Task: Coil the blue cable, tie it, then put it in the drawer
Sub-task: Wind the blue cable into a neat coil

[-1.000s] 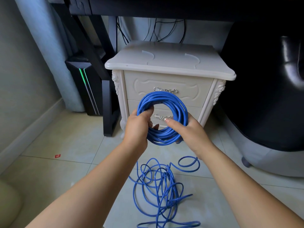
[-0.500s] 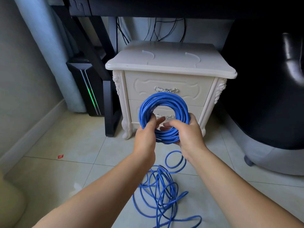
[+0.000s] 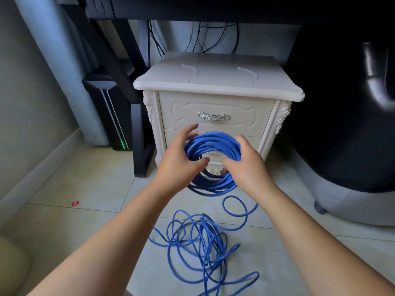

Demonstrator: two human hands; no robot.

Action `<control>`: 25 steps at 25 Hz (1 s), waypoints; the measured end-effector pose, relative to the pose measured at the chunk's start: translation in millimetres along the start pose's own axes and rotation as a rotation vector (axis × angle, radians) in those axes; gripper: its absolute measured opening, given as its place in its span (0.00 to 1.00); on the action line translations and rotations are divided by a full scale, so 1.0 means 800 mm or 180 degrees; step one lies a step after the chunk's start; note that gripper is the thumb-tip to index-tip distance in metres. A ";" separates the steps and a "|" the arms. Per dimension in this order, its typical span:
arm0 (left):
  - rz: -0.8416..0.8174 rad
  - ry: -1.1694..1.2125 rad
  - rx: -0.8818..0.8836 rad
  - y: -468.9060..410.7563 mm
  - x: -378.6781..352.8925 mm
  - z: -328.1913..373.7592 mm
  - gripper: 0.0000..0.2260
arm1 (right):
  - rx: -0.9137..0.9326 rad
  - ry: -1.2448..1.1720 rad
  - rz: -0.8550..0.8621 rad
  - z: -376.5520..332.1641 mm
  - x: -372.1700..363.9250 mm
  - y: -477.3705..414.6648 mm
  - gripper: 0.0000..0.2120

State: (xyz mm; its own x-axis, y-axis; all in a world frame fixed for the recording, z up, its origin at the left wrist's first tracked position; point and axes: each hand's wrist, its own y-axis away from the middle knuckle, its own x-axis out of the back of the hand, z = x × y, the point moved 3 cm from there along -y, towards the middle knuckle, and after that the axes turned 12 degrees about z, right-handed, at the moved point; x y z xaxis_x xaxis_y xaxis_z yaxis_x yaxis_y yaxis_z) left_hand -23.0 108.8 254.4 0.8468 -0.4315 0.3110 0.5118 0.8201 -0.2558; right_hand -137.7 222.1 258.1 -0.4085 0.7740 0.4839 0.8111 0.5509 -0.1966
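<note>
The coiled part of the blue cable (image 3: 213, 144) hangs as a ring of several loops in front of the white nightstand's lower drawer. My right hand (image 3: 245, 165) grips the ring's right side, fingers curled round the loops. At the ring's left side my left hand (image 3: 181, 159) has its fingers spread and lifted off the loops, with the thumb reaching into the ring's middle. The rest of the cable (image 3: 198, 242) lies as a loose tangle on the tiled floor below my hands. Both drawers are closed; the top drawer (image 3: 213, 105) has a silver handle.
The nightstand (image 3: 213, 82) stands under a dark desk. A black computer tower (image 3: 106, 112) with a green light and a black desk leg (image 3: 141, 135) stand to its left. A large black seat (image 3: 342, 124) fills the right. A small red scrap (image 3: 75, 203) lies on the floor.
The ring tilted flatter and moved slightly lower. My left hand loosened its grip and spread its fingers. My right hand shifted from the ring's bottom to its right side.
</note>
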 end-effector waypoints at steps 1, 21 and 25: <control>-0.0084 -0.0114 -0.0177 0.001 0.000 0.003 0.34 | 0.0167 0.0238 -0.0108 -0.002 -0.003 0.002 0.12; 0.0842 0.1201 0.1364 -0.003 -0.005 -0.008 0.03 | 0.0293 -0.0073 -0.0288 0.002 -0.002 0.015 0.22; 0.1072 0.1613 0.1854 -0.004 -0.003 -0.016 0.02 | 0.0206 0.0298 -0.0414 0.006 -0.010 0.017 0.35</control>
State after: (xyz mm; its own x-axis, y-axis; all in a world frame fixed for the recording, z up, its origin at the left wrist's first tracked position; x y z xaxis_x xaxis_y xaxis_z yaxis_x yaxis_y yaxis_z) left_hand -24.6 102.3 242.7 0.9746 -0.1313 -0.1815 0.1814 0.9381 0.2951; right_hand -125.3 224.5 247.5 -0.4651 0.6641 0.5854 0.7240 0.6658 -0.1801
